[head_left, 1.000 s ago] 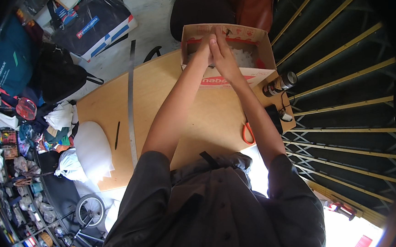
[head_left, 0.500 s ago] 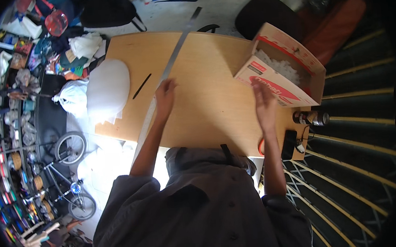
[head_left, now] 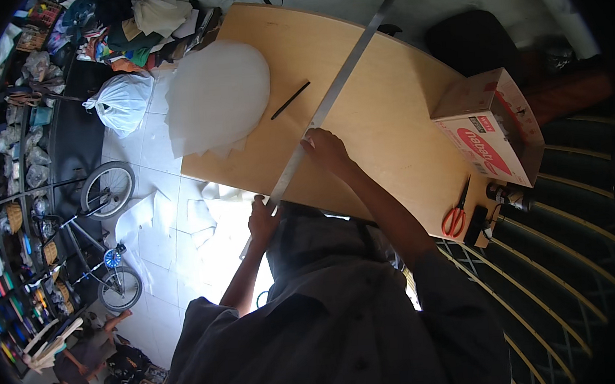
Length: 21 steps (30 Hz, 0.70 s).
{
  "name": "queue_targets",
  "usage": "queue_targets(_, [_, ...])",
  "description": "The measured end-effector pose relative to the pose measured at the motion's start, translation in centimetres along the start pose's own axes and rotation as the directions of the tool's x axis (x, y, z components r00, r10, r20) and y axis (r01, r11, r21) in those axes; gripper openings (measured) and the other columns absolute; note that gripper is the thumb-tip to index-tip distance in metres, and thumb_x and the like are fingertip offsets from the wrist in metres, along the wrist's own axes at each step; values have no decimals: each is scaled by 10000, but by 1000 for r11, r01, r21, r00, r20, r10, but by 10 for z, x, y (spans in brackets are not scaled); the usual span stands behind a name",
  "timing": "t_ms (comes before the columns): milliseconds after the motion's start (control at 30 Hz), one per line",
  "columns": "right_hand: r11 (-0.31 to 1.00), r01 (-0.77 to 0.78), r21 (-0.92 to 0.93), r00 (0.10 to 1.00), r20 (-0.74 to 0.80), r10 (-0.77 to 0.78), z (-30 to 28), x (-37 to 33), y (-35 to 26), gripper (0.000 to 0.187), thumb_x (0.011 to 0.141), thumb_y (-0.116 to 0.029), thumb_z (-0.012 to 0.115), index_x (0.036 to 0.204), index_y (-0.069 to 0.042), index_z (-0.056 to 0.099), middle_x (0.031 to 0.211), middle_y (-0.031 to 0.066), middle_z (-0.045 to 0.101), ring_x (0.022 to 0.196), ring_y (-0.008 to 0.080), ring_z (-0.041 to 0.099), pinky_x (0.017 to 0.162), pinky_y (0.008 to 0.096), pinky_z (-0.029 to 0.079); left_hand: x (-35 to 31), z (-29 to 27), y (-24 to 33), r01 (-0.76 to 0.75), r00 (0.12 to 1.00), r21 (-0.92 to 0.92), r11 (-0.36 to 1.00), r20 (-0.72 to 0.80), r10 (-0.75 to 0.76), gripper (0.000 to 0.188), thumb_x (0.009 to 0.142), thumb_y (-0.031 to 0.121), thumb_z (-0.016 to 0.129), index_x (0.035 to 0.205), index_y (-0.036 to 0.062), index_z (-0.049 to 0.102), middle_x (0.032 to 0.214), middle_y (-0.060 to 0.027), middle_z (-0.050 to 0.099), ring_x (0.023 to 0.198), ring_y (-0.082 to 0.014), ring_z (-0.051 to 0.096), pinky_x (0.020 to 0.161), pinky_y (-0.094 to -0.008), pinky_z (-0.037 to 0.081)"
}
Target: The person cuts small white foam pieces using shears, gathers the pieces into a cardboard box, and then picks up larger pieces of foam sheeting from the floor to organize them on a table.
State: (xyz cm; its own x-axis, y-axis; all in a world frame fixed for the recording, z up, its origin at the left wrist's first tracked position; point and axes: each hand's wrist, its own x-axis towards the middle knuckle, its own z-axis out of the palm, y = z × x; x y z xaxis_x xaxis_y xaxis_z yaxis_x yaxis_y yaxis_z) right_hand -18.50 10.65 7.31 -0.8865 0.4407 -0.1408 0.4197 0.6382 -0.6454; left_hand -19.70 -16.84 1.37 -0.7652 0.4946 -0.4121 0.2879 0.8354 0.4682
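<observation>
Hands (head_left: 322,148) moved onto ruler (head_left: 330,105), plywood table (head_left: 388,115)

Both arms reach up from frame bottom, sleeves dark grey. Left hand (head_left: 263,220) at centre-left, fingers curled shut. Right hand (head_left: 324,150) higher, just above centre, palm down, fingers bent.
</observation>
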Motion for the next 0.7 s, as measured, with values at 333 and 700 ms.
queue_targets(333, [556,-668,494,731,297,615,55,-51,-18,410,912,-368,575,1025,26,576,868,159,666,767,257,672,726,367,533,12,-101,16,-129,958,-28,991,253,132,383,809,349,697,898,15,532,702,-213,635,710,-399,645,632,-475,509])
queue_targets(700, [129,-339,932,823,227,521,5,-39,-60,223,970,-239,506,1010,-24,549,876,94,659,825,178,630,686,311,491,66,-127,133,-410,758,-386,826,359,544,388,900,274,584,1178,6,545,986,-199,657,871,-341,658,764,-408,499])
